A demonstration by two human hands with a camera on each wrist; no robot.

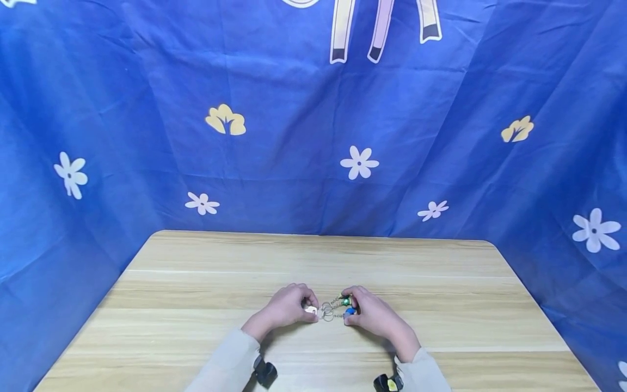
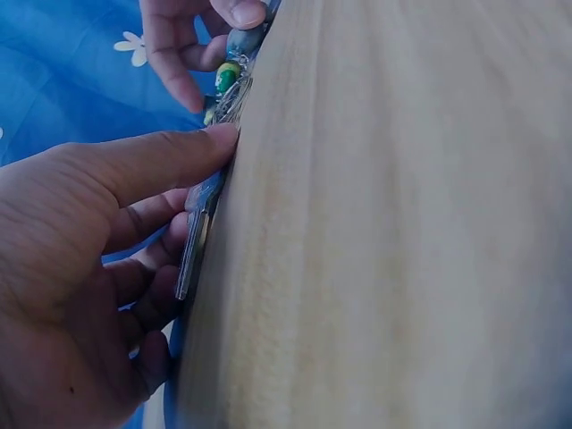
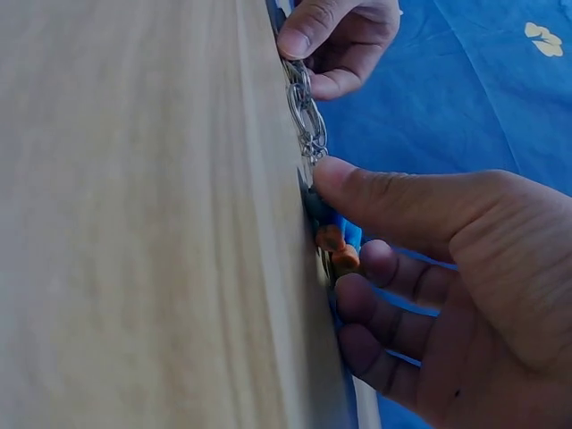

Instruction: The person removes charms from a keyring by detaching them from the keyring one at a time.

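A bunch of flat metal keys (image 2: 194, 246) lies close to the tabletop, pinched between the thumb and fingers of my left hand (image 1: 288, 306). Several linked silver rings (image 1: 327, 312) join them to short chains (image 1: 337, 306) on the right. My right hand (image 1: 376, 314) holds the small keychain charms at the chains' other end. One charm is blue (image 1: 349, 312), another green (image 1: 346, 301). Orange feet (image 3: 331, 238) on a blue figure show in the right wrist view, below the thumb. The right hand's fingers partly hide the charms.
Both hands are over the middle of a light wood-grain table (image 1: 206, 256). A blue curtain (image 1: 294, 163) with flowers and yellow bushes hangs behind it and along both sides. Dark wrist cameras (image 1: 265, 372) sit on the sleeves.
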